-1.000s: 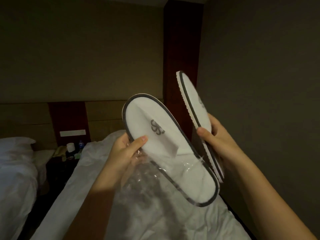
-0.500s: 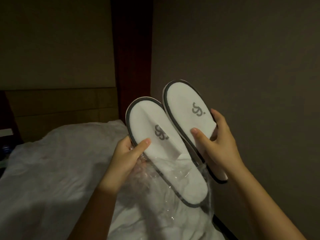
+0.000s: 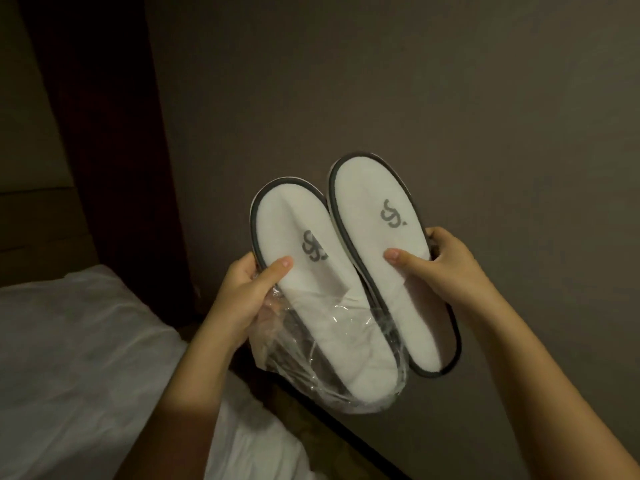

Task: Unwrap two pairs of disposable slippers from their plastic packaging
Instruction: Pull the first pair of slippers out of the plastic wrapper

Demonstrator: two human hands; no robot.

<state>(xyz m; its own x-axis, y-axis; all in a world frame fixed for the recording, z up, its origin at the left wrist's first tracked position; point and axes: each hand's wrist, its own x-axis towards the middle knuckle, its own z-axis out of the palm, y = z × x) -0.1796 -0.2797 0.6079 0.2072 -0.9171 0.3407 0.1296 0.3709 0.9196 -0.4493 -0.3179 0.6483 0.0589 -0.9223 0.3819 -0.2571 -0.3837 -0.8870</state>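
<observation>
Behind crinkled plastic wrap [image 3: 311, 344], left slipper's [image 3: 311, 265] heel, blurred.

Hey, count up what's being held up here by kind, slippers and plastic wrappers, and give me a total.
White disposable slippers with dark grey trim: 2, one in the left hand, still partly in the wrapper, and one in the right hand, outside it.
Clear crinkled plastic wrappers: 1
Total: 3
</observation>
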